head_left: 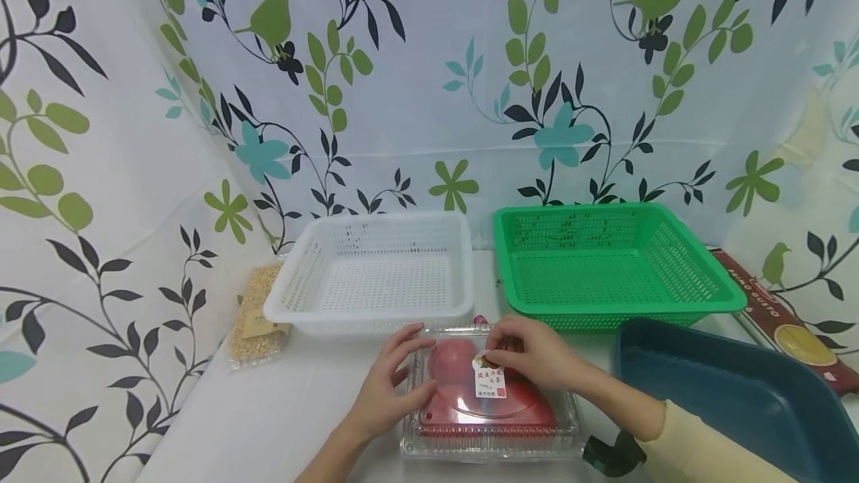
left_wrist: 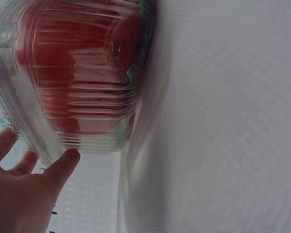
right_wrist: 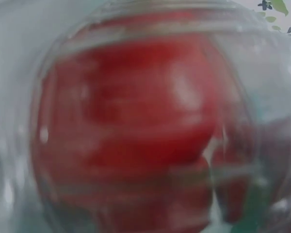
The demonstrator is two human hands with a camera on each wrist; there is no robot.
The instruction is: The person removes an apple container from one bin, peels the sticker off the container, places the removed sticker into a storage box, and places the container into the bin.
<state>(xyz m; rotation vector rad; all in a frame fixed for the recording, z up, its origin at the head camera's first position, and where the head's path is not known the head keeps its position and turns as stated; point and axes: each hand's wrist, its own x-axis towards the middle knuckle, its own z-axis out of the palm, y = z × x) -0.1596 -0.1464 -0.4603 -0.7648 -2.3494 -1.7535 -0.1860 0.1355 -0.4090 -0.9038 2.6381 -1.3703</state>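
Note:
A clear plastic clamshell box [head_left: 493, 442] with smooth red, fruit-like contents [head_left: 451, 361] lies on the white table. A white paper label [head_left: 490, 382] with printed characters sits on its lid. My right hand [head_left: 533, 352] is over the lid, its thumb and bent fingers pinching the round upper end of the label. Along the box's left edge rests my left hand [head_left: 392, 382], fingers spread and thumb on the near side. In the left wrist view, the left thumb [left_wrist: 63, 165] touches the box rim. The right wrist view is blurred, filled by the red contents [right_wrist: 145, 107]; the right hand is hidden there.
Behind the box stand a white basket [head_left: 369, 319] and a green basket [head_left: 617, 311]. A dark blue tub [head_left: 731, 393] is at the right, beside a brown packet [head_left: 778, 311]. A bag of yellow grains [head_left: 251, 319] lies left. Patterned cloth [head_left: 429, 95] hangs behind.

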